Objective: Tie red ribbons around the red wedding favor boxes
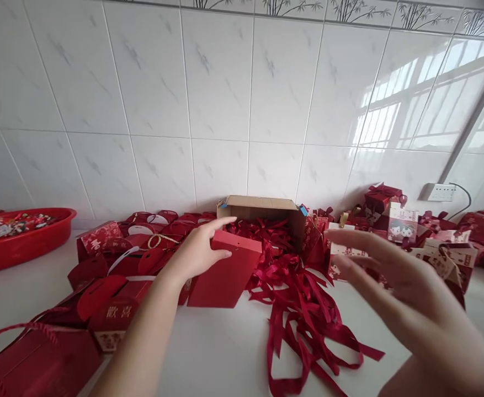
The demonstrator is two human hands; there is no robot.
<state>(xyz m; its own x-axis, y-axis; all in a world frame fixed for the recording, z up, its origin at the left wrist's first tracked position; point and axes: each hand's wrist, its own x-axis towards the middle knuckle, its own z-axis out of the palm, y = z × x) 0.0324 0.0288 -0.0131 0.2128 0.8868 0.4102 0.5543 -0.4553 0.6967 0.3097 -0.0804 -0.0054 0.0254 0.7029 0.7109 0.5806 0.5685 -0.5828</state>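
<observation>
My left hand [200,248] reaches in from the front with its thumb and index finger stretched apart. They are at the upper left corner of a plain red paper box [225,278], which stands on the white tabletop; whether they touch it is hard to tell. Slightly blurred, my right hand [399,286] is raised on the right, its fingers spread and nothing between them. Between the hands lies a tangle of dark red satin ribbons [295,314]. It spills from an open cardboard box [262,204] against the wall.
On the left, several red gift boxes [113,309] with handles crowd the table. A red plastic basin [26,248] of small wrapped items stands at far left. More decorated boxes [403,223] are piled right, before a white power socket [440,192] and the tiled wall [221,99].
</observation>
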